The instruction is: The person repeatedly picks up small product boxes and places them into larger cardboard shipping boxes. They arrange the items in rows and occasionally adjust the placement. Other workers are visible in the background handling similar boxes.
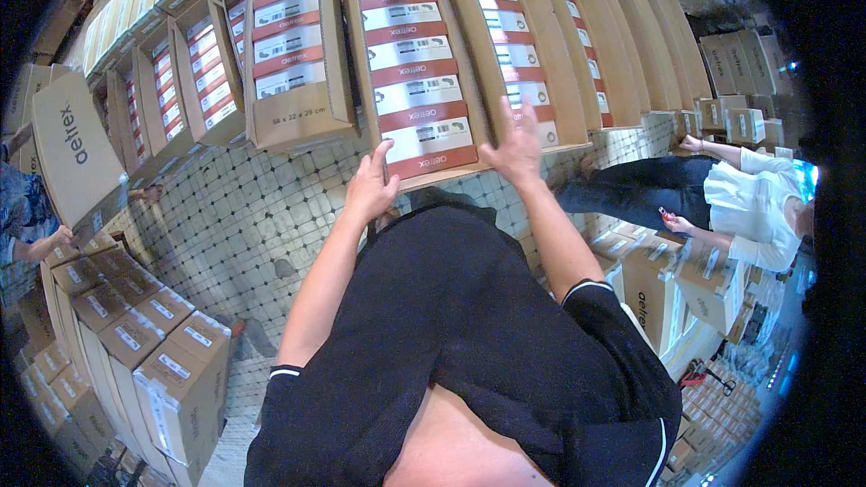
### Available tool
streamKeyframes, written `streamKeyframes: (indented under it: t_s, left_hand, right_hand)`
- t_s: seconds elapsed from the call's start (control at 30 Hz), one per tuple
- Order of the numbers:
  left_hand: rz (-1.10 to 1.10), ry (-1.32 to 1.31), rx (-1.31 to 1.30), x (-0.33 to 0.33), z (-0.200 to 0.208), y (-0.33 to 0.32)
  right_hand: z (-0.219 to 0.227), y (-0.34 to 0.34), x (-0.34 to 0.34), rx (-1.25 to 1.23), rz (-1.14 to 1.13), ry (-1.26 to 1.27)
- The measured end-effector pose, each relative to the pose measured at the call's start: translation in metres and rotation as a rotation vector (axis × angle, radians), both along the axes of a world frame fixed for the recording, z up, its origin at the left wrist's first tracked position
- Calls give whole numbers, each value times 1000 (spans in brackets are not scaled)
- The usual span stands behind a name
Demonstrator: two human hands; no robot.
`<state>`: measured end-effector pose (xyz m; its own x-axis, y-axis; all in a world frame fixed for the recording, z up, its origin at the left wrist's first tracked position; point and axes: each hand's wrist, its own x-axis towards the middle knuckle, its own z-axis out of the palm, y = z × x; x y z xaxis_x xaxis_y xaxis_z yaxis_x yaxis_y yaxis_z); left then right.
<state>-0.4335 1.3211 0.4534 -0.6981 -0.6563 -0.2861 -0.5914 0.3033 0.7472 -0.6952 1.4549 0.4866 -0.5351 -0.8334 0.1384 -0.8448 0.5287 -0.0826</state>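
Before me stands an open cardboard carton (483,146) holding a row of red and white shoeboxes (431,142), their labelled ends facing up. My left hand (371,184) is at the carton's near left corner, fingertips touching the edge beside the nearest shoebox and thumb apart. Over the carton's right side my right hand (517,146) is stretched out with fingers spread, slightly blurred. It holds nothing, and I cannot tell whether it touches the neighbouring carton's shoeboxes (526,90) under its fingertips.
More open cartons (293,113) of shoeboxes line both sides. Closed cartons (167,343) are stacked at lower left on the tiled floor (262,207). A person at left holds a carton (79,149); another person (749,198) in a white top stands at right near stacked cartons (654,289).
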Motion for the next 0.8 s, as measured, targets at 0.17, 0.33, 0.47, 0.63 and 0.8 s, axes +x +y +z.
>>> streamKeyframes:
  t_s: [0.17,0.33,0.47,0.63,0.8]
  left_hand:
    - [16,103,-4,7,-7,2]
    - [-25,101,-47,7,-5,0]
    - [-56,85,-12,8,-3,-2]
    - [-64,52,-30,6,-3,-4]
    - [-56,71,-21,7,-2,-2]
  right_hand:
    - [-12,25,-20,48,-65,-278]
    - [-25,31,-22,15,-55,-327]
    - [-28,32,-23,-44,-27,-348]
    - [-27,29,-22,-40,-32,-377]
    - [-20,27,-22,68,-105,-485]
